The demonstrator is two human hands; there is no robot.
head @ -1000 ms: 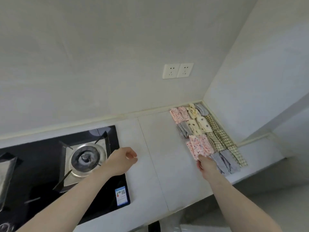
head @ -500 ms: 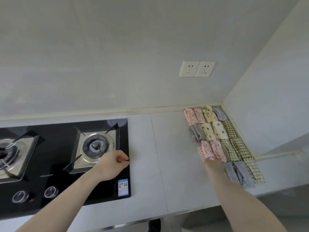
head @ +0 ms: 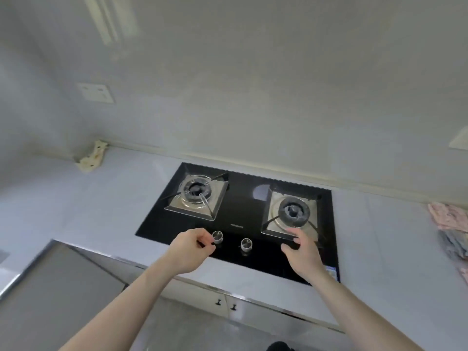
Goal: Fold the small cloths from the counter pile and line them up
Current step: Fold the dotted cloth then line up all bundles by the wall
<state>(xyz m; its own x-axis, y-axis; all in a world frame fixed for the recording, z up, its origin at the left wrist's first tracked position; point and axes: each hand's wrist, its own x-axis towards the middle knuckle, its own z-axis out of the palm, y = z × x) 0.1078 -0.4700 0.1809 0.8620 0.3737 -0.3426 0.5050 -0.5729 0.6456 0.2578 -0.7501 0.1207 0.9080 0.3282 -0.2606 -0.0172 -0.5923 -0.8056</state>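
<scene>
A crumpled cream patterned cloth [head: 90,158] lies alone on the counter at the far left, against the wall. The lined-up folded cloths [head: 449,222] show only at the right edge, pink ones at the back and grey ones nearer. My left hand [head: 191,252] hovers over the hob's front edge beside the left knob, fingers loosely curled, holding nothing. My right hand [head: 302,252] hangs over the hob's right front with fingers relaxed and spread, empty.
A black glass gas hob [head: 243,211] with two burners and two knobs [head: 231,240] fills the counter's middle. A steel sink rim [head: 60,249] lies at the lower left. A wall socket [head: 96,92] sits above the left counter. Pale counter [head: 88,209] stretches left of the hob.
The view has swung left from the folded rows to the hob. My right hand has left the pink cloth and come over the hob. My left hand moved to the knobs.
</scene>
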